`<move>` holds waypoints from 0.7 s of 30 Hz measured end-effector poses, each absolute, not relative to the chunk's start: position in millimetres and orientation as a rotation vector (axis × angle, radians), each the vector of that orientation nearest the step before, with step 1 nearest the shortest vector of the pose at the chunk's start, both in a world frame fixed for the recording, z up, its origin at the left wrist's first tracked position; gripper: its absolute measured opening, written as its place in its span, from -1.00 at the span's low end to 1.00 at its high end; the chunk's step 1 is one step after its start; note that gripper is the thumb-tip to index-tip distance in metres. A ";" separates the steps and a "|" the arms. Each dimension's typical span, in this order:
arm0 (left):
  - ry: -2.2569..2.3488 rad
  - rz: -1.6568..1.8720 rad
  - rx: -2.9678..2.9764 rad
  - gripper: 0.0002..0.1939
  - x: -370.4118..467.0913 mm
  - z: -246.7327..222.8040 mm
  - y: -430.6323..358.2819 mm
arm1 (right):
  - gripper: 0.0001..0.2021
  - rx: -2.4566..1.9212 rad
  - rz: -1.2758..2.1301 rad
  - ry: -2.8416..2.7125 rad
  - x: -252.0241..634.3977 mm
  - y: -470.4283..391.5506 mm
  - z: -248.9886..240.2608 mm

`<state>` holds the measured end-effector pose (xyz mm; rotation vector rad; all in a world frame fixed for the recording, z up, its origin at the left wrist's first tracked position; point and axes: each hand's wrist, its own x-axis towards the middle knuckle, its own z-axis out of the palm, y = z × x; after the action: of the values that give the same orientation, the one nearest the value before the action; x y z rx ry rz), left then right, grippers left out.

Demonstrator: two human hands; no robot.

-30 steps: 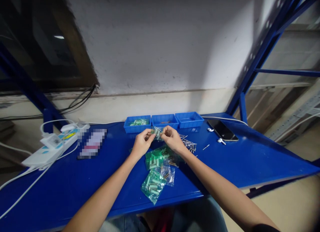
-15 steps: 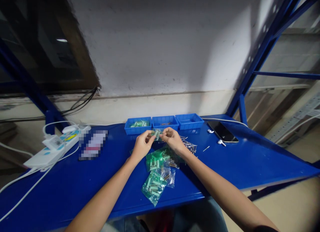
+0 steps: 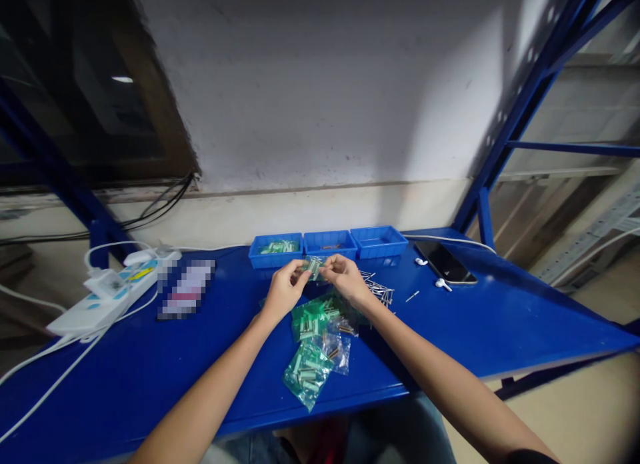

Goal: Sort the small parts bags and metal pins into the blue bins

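Observation:
Between my two hands a small clear plastic bag (image 3: 313,267) with pale green pieces in it is pinched at both sides. My left hand (image 3: 286,288) grips its left edge and my right hand (image 3: 345,277) its right edge, both with bent fingers. Below them on the table lie green-tinted bags (image 3: 308,374) of pale plugs and a clear bag (image 3: 341,355) holding a few brownish pieces. Partly behind my right wrist is a loose pile of metal screws or nails (image 3: 380,292). One more such pin (image 3: 412,296) lies apart to the right.
Three blue bins stand along the wall: the left bin (image 3: 255,259) holds pale green pieces, the middle bin (image 3: 345,254) a few brownish ones. A phone (image 3: 445,263) and white earbuds (image 3: 443,285) lie right. A white power strip (image 3: 107,304) and a blurred-out object (image 3: 187,289) sit left.

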<state>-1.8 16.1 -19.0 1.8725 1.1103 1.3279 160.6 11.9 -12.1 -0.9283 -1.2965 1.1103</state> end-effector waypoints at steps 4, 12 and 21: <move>1.116 1.331 1.874 -0.76 -2.5 -19.7 16.6 | -0.64 -0.918 1.109 -1.280 159.8 10.6 -11.8; 1.120 1.318 1.910 -0.76 -3.4 -20.2 17.1 | -0.67 -0.911 1.102 -1.296 160.4 12.2 -13.1; 1.137 1.301 1.974 -0.77 -2.6 -18.6 17.0 | -0.73 -0.963 1.028 -1.350 161.0 13.7 -15.4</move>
<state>-2.6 17.0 -18.6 1.9736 1.1370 1.3013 161.0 13.7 -15.4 -0.9630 -1.3496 1.0279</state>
